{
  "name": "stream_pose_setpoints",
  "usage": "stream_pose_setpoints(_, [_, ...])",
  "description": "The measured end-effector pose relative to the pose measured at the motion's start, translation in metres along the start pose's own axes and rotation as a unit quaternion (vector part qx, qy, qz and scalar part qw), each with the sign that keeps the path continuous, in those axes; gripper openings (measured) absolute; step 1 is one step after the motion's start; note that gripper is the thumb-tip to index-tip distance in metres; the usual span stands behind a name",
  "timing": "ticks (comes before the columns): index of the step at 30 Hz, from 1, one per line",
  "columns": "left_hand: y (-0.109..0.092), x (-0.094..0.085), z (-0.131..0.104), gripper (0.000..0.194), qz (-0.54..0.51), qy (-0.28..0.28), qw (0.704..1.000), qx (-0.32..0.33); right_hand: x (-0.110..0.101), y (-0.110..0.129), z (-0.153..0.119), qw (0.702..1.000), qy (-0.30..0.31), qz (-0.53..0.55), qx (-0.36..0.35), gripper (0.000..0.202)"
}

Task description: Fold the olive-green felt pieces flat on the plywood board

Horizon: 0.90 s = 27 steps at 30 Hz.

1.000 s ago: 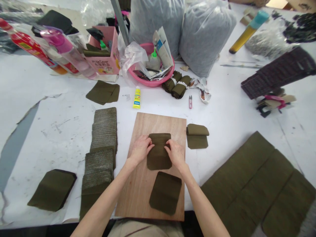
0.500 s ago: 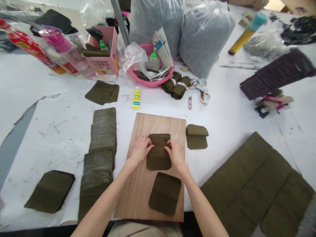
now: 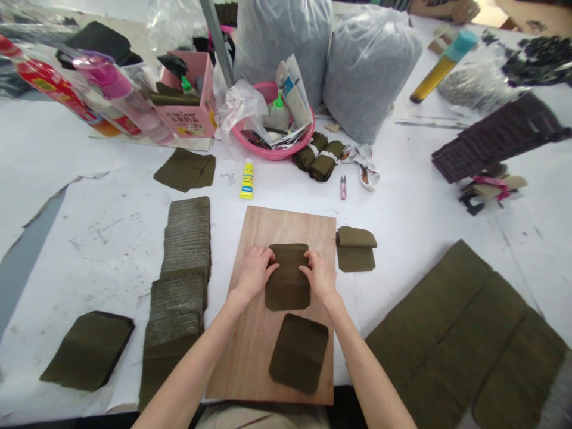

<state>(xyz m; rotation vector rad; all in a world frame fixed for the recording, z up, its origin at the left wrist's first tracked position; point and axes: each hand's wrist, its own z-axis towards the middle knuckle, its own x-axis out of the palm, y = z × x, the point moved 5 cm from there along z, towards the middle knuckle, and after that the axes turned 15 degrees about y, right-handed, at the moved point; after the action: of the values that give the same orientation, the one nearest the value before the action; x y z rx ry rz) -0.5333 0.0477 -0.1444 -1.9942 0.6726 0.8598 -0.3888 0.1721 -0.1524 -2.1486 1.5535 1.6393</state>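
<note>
An olive fabric piece (image 3: 288, 283) with pleats near its top edge lies on a wooden board (image 3: 250, 357). My left hand (image 3: 257, 271) grips its left edge near the top, thumb and forefinger bent over the cloth. Across from it, my right hand (image 3: 320, 274) pinches the right edge at about the same height. Below them on the board rests a darker olive piece (image 3: 299, 353) with cut corners. Just right of the board is a partly folded olive piece (image 3: 356, 249).
Overlapping stacked pieces (image 3: 185, 238) stand left of the board, with another pile (image 3: 89, 350) farther left. Large olive panels (image 3: 465, 333) cover the right. Behind are a yellow tube (image 3: 246, 180), pink snips (image 3: 343, 187) and a pink basin (image 3: 272, 154).
Both hands keep almost the same hold on the fabric. The whole view has shifted very slightly.
</note>
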Motion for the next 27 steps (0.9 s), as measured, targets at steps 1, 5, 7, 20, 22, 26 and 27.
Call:
stream_pose_setpoints(1, [-0.001,0.0,0.0,0.011,0.003,0.002,1.0,-0.004,-0.001,0.0,0.002,1.0,0.007,-0.002,0.0,0.018])
stream_pose_setpoints(5, [-0.004,-0.001,0.001,0.012,0.01,0.015,1.0,-0.019,-0.004,0.0,0.012,0.999,0.041,-0.018,-0.015,0.017])
stream_pose_setpoints(7, [-0.006,-0.002,0.003,0.011,0.015,0.025,0.999,-0.024,-0.004,-0.001,0.015,0.998,0.053,-0.026,-0.021,0.017])
stream_pose_setpoints(20, [-0.013,-0.004,0.009,0.012,-0.015,0.064,0.998,0.024,-0.005,-0.004,0.013,0.996,0.035,0.072,-0.043,0.009])
stream_pose_setpoints(22, [-0.011,-0.003,0.009,0.014,-0.045,0.058,0.997,0.02,-0.005,-0.004,0.013,0.996,0.032,0.066,-0.042,0.008])
stream_pose_setpoints(26, [-0.008,-0.001,0.009,0.015,-0.069,0.05,0.996,0.015,-0.004,-0.004,0.012,0.998,0.024,0.047,-0.033,0.009])
stream_pose_setpoints(27, [-0.008,-0.001,0.009,0.013,-0.066,0.046,0.997,0.018,-0.004,-0.004,0.012,0.998,0.022,0.045,-0.032,0.009])
